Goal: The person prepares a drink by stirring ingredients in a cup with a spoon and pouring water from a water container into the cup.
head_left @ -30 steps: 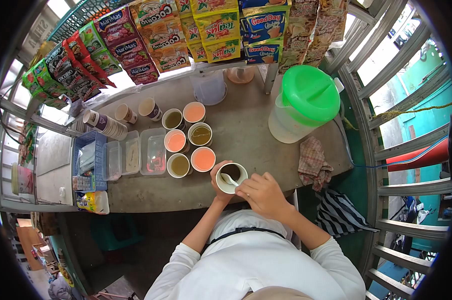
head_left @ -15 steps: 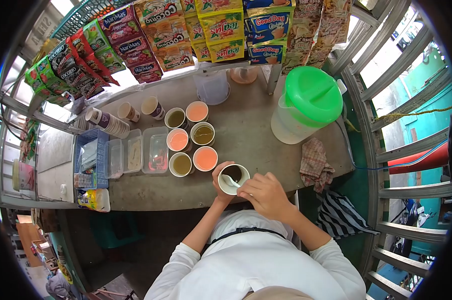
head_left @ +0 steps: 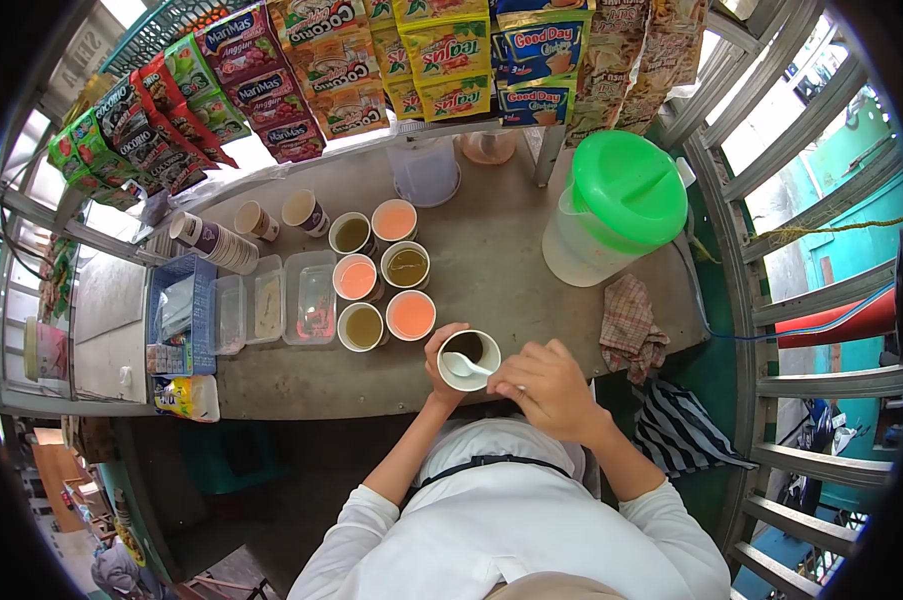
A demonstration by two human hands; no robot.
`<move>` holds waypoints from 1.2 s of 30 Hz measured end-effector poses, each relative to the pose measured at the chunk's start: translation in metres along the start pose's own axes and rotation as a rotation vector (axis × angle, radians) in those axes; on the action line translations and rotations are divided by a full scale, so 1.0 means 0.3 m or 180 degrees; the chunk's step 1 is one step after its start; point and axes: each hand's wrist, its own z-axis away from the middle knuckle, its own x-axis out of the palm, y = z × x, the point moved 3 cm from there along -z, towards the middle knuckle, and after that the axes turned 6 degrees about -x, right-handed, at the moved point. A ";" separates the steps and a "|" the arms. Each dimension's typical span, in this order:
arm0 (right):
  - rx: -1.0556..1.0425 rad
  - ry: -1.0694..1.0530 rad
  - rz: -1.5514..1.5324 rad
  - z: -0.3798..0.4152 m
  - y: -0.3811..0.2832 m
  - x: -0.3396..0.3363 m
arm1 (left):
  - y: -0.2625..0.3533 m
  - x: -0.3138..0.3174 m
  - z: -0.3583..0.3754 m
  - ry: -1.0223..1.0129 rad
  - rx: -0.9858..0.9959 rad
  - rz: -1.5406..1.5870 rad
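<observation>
My left hand (head_left: 444, 366) is wrapped round the left side of a paper cup (head_left: 492, 347) with dark liquid in it, at the table's front edge. A white plastic spoon (head_left: 465, 365) has its bowl inside this cup. Its handle is pinched in my right hand (head_left: 543, 387), just right of the rim. To the left of the held cup stand several filled cups in two rows, some with an orange-pink drink (head_left: 410, 316), others with an olive-brown drink (head_left: 361, 327).
A clear pitcher with a green lid (head_left: 626, 190) stands at right, near a checked cloth (head_left: 631, 322). Clear plastic containers (head_left: 309, 300), a blue basket (head_left: 199, 300) and a stack of paper cups (head_left: 214, 245) sit at left. Drink sachets (head_left: 451, 50) hang along the back.
My right hand has shifted slightly right and drawn the spoon up a little, so more of its bowl and handle shows. My left hand and the cup stay in place.
</observation>
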 end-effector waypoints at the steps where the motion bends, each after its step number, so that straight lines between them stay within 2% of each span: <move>1: -0.0053 -0.0041 -0.0003 -0.002 -0.007 0.002 | -0.016 0.009 0.009 0.0026 -0.0079 0.0168; 4: -0.0063 0.0013 0.0227 0.015 0.036 0.069 | -0.010 0.012 0.004 -0.0054 -0.0023 0.0097; 7: 0.0313 0.0325 0.0597 0.039 0.063 0.036 | -0.021 0.012 0.012 -0.0129 0.0003 -0.0114; 10: 0.0331 0.0128 0.0243 0.070 0.105 0.087 | -0.017 0.014 0.007 -0.0283 0.0192 -0.0502; 13: 0.0539 0.0299 0.0011 0.086 0.121 0.090 | -0.024 0.006 0.017 -0.0380 0.0186 -0.0656; 16: 0.0538 0.0057 0.0259 0.095 0.134 0.102 | -0.002 0.009 0.010 -0.0465 0.0381 -0.0827; 19: 0.0510 0.0266 0.0075 0.105 0.126 0.101 | -0.017 0.016 0.019 -0.0552 0.0418 -0.0809; 22: 0.0462 0.0073 0.0326 0.110 0.124 0.088 | -0.026 0.019 0.022 -0.0473 0.0379 -0.0805; 31: 0.0437 0.0199 0.0401 0.119 0.120 0.084 | -0.012 0.023 0.012 -0.0502 0.0435 -0.0851; 34: 0.0515 0.0109 0.0005 0.129 0.129 0.097 | -0.014 0.028 0.013 -0.0527 0.0489 -0.0870; 36: 0.0515 0.0144 0.0241 0.125 0.125 0.082 | -0.011 0.029 0.013 -0.0532 0.0470 -0.0896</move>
